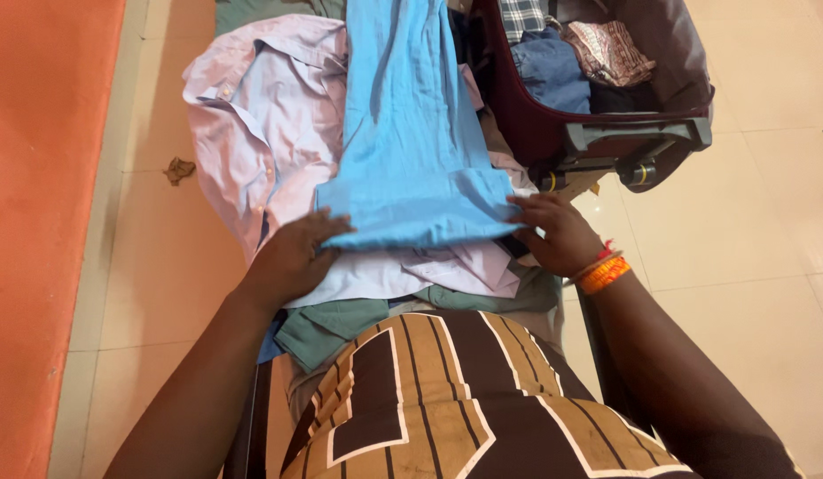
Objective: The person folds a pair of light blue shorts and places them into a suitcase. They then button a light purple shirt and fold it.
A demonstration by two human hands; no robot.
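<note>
A light blue garment (411, 133) lies lengthwise over a pile of clothes in front of me. My left hand (292, 257) grips its near left corner, fingers curled under the edge. At the near right corner, my right hand (558, 232) pinches the same folded edge; orange and red bands circle that wrist. Under the blue cloth lies a pale lilac shirt (261, 115) with buttons, spread to the left. A dull green garment (327, 328) sticks out below, near my brown striped shirt.
An open maroon suitcase (553, 133) with grey trim stands at the upper right, holding folded clothes, one checked, one blue. Cream floor tiles surround the pile. An orange mat (39, 222) runs along the left. A small brown scrap (178, 168) lies on the tiles.
</note>
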